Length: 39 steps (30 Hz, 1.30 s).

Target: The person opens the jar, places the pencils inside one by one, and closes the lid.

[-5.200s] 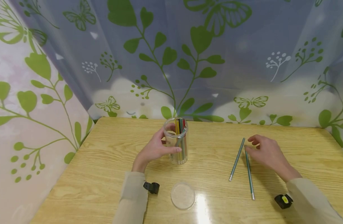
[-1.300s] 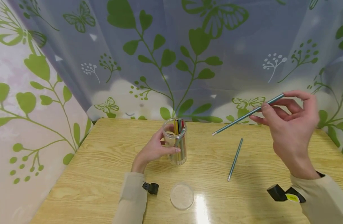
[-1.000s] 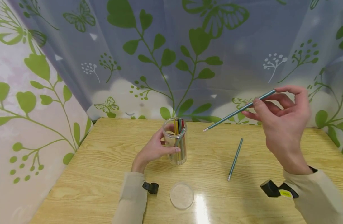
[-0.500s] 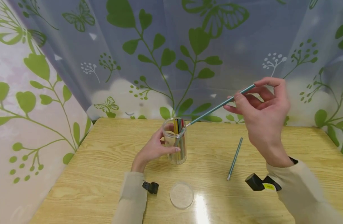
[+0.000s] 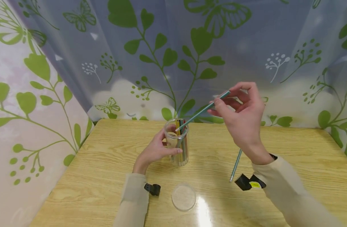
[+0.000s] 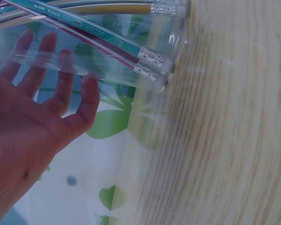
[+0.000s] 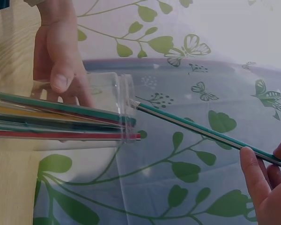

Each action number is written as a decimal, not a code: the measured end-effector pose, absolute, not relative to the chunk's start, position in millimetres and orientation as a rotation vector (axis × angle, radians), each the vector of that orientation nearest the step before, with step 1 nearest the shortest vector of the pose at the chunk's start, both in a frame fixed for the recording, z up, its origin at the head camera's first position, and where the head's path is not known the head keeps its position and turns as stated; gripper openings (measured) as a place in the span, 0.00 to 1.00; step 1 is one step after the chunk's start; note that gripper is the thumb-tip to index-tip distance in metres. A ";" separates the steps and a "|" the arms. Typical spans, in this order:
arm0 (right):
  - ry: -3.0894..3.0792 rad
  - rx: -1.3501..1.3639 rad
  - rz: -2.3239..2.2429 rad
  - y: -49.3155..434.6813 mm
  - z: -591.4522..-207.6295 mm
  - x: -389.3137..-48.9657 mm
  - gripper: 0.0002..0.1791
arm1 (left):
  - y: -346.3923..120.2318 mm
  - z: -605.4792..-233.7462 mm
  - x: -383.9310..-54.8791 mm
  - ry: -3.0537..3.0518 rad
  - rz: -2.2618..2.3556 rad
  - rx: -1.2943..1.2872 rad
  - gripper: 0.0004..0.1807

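Note:
My left hand grips a clear jar that stands upright on the table, thumb in front and fingers round the far side. Several pencils in yellow, teal, black and red lean to the jar's right side; in the left wrist view their silver ferrules and erasers are at the bottom. Above and right of the jar, my right hand pinches a teal pencil near its upper end. This pencil slants down leftward, its eraser end at the jar's mouth. Another teal pencil lies on the table, partly hidden behind my right wrist.
A round clear lid lies flat on the wooden table, in front of the jar. Behind the table hangs a blue and white curtain with green leaves and butterflies. Black wrist cameras sit at both cuffs.
The right hand has picked up one of two teal pencils from the table, raised it and carried it left to the jar's mouth. The left hand and jar have stayed in place.

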State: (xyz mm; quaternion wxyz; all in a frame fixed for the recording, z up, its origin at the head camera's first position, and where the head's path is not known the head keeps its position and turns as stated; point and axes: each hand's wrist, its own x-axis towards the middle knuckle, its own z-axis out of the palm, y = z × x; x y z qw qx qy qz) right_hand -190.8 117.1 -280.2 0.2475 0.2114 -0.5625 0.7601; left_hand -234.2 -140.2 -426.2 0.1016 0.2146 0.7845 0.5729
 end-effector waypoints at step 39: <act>-2.206 0.730 1.584 87.9 -346.8 -210.1 0.12 | -140.1 -428.2 -236.0 2.317 1.724 0.674 0.45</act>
